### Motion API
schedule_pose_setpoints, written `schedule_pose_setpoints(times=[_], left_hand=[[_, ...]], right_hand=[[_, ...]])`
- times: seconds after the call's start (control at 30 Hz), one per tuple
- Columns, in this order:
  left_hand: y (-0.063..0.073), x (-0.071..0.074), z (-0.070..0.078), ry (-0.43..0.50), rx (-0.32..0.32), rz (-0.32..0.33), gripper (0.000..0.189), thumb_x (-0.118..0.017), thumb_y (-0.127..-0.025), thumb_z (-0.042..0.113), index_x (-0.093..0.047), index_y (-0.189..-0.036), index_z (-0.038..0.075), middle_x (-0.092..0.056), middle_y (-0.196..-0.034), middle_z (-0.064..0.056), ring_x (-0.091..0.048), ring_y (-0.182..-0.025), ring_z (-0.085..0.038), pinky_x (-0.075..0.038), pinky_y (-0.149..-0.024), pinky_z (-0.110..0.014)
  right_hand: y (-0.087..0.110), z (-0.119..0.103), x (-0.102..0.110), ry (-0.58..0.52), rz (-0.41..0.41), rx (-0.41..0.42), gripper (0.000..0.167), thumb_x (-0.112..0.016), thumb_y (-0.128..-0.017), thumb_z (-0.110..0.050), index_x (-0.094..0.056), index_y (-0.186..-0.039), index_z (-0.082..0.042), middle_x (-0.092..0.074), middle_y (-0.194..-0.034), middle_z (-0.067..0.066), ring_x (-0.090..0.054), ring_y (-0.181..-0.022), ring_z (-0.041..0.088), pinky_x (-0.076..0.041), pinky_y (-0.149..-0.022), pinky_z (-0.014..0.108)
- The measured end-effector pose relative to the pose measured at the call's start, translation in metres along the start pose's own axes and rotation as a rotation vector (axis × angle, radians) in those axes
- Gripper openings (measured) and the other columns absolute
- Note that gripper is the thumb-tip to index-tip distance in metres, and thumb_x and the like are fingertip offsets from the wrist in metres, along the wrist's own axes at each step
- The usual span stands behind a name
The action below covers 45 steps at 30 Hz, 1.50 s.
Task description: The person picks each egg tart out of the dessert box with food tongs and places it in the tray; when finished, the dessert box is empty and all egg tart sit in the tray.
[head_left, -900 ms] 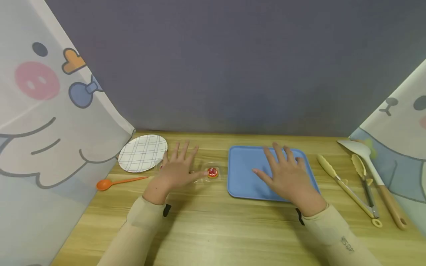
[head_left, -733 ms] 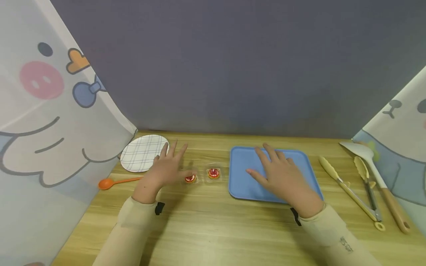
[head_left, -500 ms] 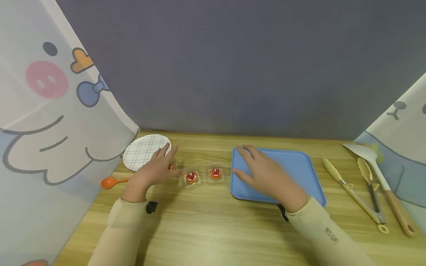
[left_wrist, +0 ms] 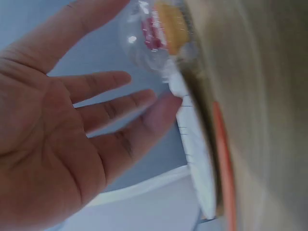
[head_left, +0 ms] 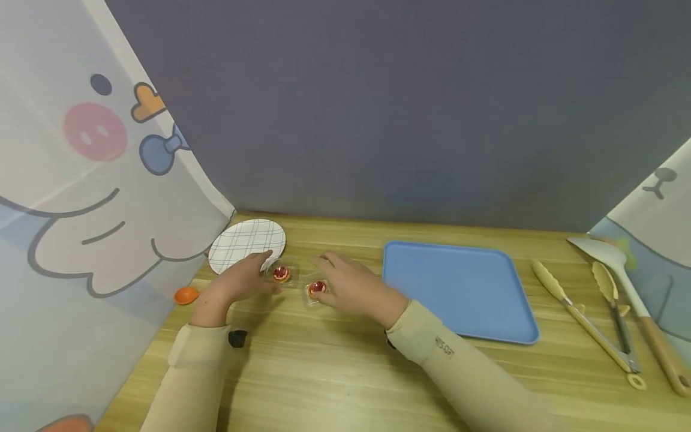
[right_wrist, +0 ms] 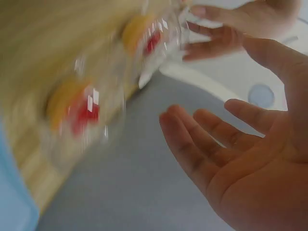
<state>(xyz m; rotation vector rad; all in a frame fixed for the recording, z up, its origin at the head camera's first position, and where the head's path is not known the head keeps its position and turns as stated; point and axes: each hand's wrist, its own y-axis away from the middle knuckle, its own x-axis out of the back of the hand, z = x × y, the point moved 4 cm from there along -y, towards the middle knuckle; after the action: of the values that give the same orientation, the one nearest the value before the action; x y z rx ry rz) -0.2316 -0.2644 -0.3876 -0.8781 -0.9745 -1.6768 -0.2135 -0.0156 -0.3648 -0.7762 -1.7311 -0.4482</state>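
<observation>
On the wooden table two small red-topped, yellow-based tarts in clear plastic packs show in the head view: the left tart pack (head_left: 281,275) and the right tart pack (head_left: 317,289). My left hand (head_left: 237,283) is beside the left pack, its fingers relaxed and holding nothing; in the left wrist view a tart pack (left_wrist: 166,29) is just beyond the fingers. My right hand (head_left: 353,287) reaches over from the right, fingertips and thumb right at the right pack. The right wrist view shows that hand (right_wrist: 240,149) with loosely bent fingers and a bare palm.
A white checked plate (head_left: 248,240) lies behind my left hand, with an orange spoon (head_left: 186,295) to its left. A blue tray (head_left: 459,288) lies to the right. Farther right are yellow-tipped tongs (head_left: 583,327) and a white, wood-handled turner (head_left: 628,282). Fabric walls surround the table.
My right hand has moved left from above the tray to the tart packs. The left hand has drawn back left, uncovering the packs. The pack nearest the tray is now hidden behind my right hand.
</observation>
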Motion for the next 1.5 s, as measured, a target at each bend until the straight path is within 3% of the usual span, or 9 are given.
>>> schedule_pose_setpoints(times=[0.13,0.27,0.4,0.57,0.63,0.83,0.97,1.2,1.5], left_hand=[[-0.007,-0.003,-0.011,0.062,-0.017,-0.033,0.113,-0.09,-0.084,0.037,-0.025,-0.165,-0.009,-0.037,-0.166,-0.035,-0.051,-0.144,-0.048,-0.037,-0.123,-0.066],[-0.014,-0.005,-0.02,0.093,-0.026,-0.053,0.114,-0.09,-0.085,0.034,-0.023,-0.166,-0.008,-0.036,-0.167,-0.034,-0.056,-0.137,-0.045,-0.039,-0.121,-0.066],[-0.017,-0.007,-0.025,0.122,-0.05,-0.071,0.113,-0.091,-0.084,0.03,-0.022,-0.167,-0.006,-0.039,-0.165,-0.033,-0.052,-0.138,-0.045,-0.042,-0.117,-0.067],[-0.018,-0.013,-0.031,0.167,-0.088,-0.082,0.113,-0.091,-0.083,0.03,-0.023,-0.167,-0.004,-0.034,-0.167,-0.031,-0.043,-0.146,-0.048,-0.041,-0.118,-0.067],[-0.018,-0.015,-0.033,0.165,-0.091,-0.08,0.112,-0.091,-0.084,0.033,-0.025,-0.167,-0.003,-0.031,-0.168,-0.032,-0.042,-0.147,-0.049,-0.042,-0.116,-0.067],[-0.021,-0.017,-0.038,0.143,-0.086,-0.07,0.101,-0.091,-0.083,0.038,-0.038,-0.161,0.003,-0.037,-0.16,-0.028,-0.056,-0.123,-0.035,-0.052,-0.103,-0.052],[-0.026,-0.017,-0.037,0.131,-0.088,-0.061,0.098,-0.092,-0.081,0.038,-0.041,-0.157,0.004,-0.042,-0.154,-0.025,-0.054,-0.129,-0.037,-0.052,-0.104,-0.053],[-0.023,-0.017,-0.035,0.087,-0.063,-0.053,0.09,-0.093,-0.078,0.037,-0.047,-0.148,0.003,-0.049,-0.142,-0.023,-0.055,-0.126,-0.036,-0.052,-0.104,-0.053],[-0.02,-0.017,-0.032,0.11,-0.054,-0.066,0.092,-0.093,-0.078,0.039,-0.046,-0.149,0.005,-0.048,-0.143,-0.023,-0.052,-0.13,-0.036,-0.05,-0.108,-0.058]], right_hand=[[-0.024,-0.011,-0.021,0.065,-0.038,0.005,0.072,-0.066,-0.105,-0.043,-0.04,-0.165,-0.015,-0.05,-0.163,0.006,-0.053,-0.147,0.03,-0.043,-0.126,0.045],[-0.049,-0.021,-0.035,0.113,-0.042,0.014,0.076,-0.071,-0.102,-0.043,-0.037,-0.167,-0.021,-0.048,-0.165,0.002,-0.05,-0.149,0.027,-0.043,-0.125,0.042],[-0.071,-0.032,-0.045,0.188,-0.031,0.041,0.075,-0.071,-0.102,-0.045,-0.038,-0.166,-0.023,-0.048,-0.164,0.0,-0.05,-0.148,0.025,-0.044,-0.125,0.041],[-0.085,-0.043,-0.059,0.326,-0.015,0.084,0.059,-0.063,-0.107,-0.044,-0.047,-0.161,-0.025,-0.052,-0.159,-0.004,-0.055,-0.131,0.018,-0.048,-0.117,0.033],[-0.089,-0.045,-0.065,0.361,-0.014,0.094,0.053,-0.063,-0.107,-0.044,-0.052,-0.157,-0.029,-0.054,-0.156,-0.005,-0.056,-0.126,0.017,-0.048,-0.115,0.032],[-0.097,-0.045,-0.072,0.374,-0.028,0.082,0.042,-0.066,-0.106,-0.042,-0.06,-0.147,-0.038,-0.054,-0.156,-0.005,-0.058,-0.132,0.019,-0.042,-0.124,0.034],[-0.099,-0.044,-0.073,0.376,-0.042,0.087,0.038,-0.064,-0.107,-0.036,-0.062,-0.146,-0.04,-0.053,-0.156,-0.004,-0.058,-0.135,0.02,-0.039,-0.128,0.035],[-0.098,-0.048,-0.07,0.35,-0.042,0.11,0.036,-0.063,-0.108,-0.033,-0.066,-0.144,-0.041,-0.054,-0.154,-0.004,-0.06,-0.127,0.019,-0.052,-0.113,0.033],[-0.096,-0.051,-0.07,0.396,-0.085,0.119,0.038,-0.065,-0.107,-0.035,-0.065,-0.144,-0.041,-0.053,-0.154,-0.005,-0.055,-0.141,0.021,-0.043,-0.125,0.035]])
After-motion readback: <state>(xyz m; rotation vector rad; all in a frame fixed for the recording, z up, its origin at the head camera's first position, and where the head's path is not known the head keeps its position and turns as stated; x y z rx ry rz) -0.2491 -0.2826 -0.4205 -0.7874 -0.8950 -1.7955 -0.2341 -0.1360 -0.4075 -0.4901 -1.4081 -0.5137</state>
